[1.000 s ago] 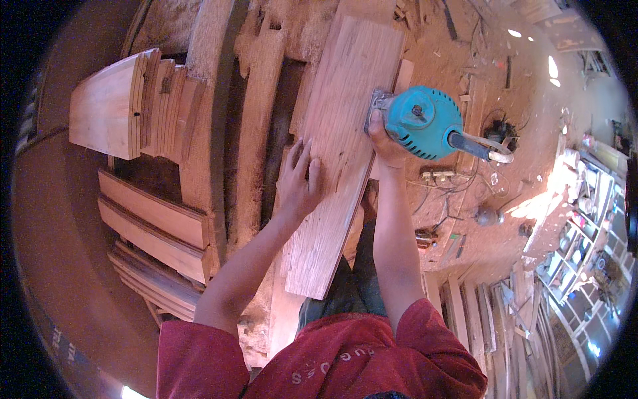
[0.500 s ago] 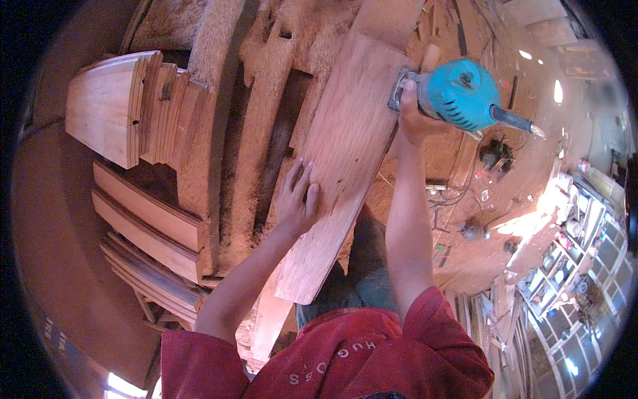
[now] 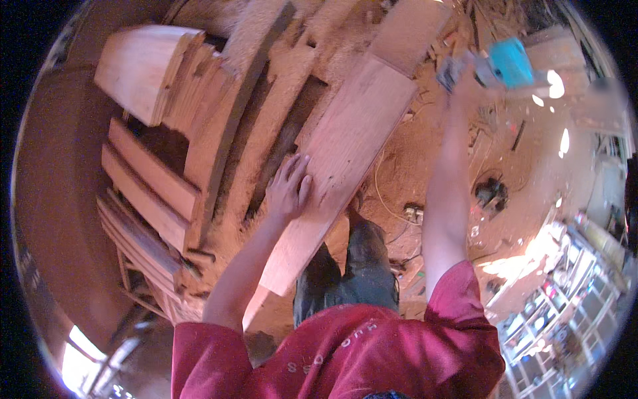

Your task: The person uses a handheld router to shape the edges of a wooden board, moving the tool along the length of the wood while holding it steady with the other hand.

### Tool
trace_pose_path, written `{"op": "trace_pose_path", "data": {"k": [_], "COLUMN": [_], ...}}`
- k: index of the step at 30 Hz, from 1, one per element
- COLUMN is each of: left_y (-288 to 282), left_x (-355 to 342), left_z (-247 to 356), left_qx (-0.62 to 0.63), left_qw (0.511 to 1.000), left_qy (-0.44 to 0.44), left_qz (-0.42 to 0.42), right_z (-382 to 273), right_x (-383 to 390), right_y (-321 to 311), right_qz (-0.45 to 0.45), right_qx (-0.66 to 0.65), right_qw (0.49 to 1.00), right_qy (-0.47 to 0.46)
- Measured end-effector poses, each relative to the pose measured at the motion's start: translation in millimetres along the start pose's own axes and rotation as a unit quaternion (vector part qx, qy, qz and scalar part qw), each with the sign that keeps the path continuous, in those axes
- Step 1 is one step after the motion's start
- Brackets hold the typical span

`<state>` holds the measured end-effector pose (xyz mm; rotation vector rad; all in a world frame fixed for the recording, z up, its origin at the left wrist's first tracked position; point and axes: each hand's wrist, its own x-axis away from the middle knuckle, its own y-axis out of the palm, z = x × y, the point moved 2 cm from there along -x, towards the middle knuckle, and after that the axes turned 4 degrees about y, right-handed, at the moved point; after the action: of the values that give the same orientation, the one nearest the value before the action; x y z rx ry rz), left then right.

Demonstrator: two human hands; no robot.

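My left hand (image 3: 287,188) lies on a long wooden board (image 3: 352,133), its fingers extended over the board's left edge and top face. The board slants from near my lap up to the far right. Off its right side, in the air, my right hand (image 3: 465,90) grips a trim router (image 3: 510,63) with a teal body. Motion smears both the router and that hand. The router's base is apart from the board, on its left end as I see it. A second wooden piece (image 3: 409,36) lies beyond the board's far end.
Sawdust-covered timbers (image 3: 256,126) run beneath and left of the board. Curved wooden pieces (image 3: 149,189) and a stack of pale shaped panels (image 3: 143,73) stand at the left. On the dusty floor at the right are a dark machine (image 3: 492,194) and cables. Shelving (image 3: 565,286) stands lower right.
The router in my right hand has come off the board and swung away to the right and outward. My left hand stays on the board. The whole view has shifted slightly.
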<state>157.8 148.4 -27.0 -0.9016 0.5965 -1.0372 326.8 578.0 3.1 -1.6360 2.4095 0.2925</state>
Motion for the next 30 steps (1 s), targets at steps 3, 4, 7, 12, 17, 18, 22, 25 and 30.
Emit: {"op": "trace_pose_path", "data": {"k": [3, 4, 7, 12, 17, 18, 22, 25, 30], "left_y": [-6.3, -8.1, -14.3, -0.8, 5.5, -0.8, -43.9, -90.6, -174.8], "left_x": [9.9, 16.3, 57.1, 88.4, 86.1, 89.6, 137.1, 199.8, 274.4], "left_z": [7.7, 13.7, 44.3, 76.0, 49.5, 42.8, 25.1, 26.4, 9.9], "left_qx": [-0.045, -0.056, -0.051, 0.013, 0.054, 0.082, 0.382, 0.397, 0.392], "left_qw": [0.998, 0.997, 0.995, 0.989, 0.974, 0.972, 0.915, 0.904, 0.867], "left_qy": [-0.039, -0.049, -0.081, -0.145, -0.184, -0.184, -0.133, -0.161, -0.255], "left_qz": [-0.003, 0.006, 0.01, -0.022, -0.116, -0.118, -0.023, 0.001, 0.171], "right_z": [-13.6, -22.7, -43.3, -52.4, -44.9, -46.9, -59.6, -73.8, -101.7], "right_x": [-0.3, 6.6, 21.5, 29.8, 29.6, 29.9, 42.6, 58.2, 78.6], "right_y": [-69.0, -96.6, -169.7, -264.0, -315.8, -318.4, -311.8, -298.9, -278.3], "right_qz": [0.0, 0.04, 0.087, 0.159, 0.152, 0.158, 0.172, 0.19, 0.176], "right_qx": [0.035, 0.032, -0.085, -0.077, -0.103, -0.092, -0.058, -0.044, -0.033], "right_qw": [0.995, 0.998, 0.98, 0.961, 0.929, 0.936, 0.961, 0.956, 0.963], "right_qy": [0.089, 0.046, 0.154, 0.214, 0.323, 0.3, 0.209, 0.218, 0.203]}}
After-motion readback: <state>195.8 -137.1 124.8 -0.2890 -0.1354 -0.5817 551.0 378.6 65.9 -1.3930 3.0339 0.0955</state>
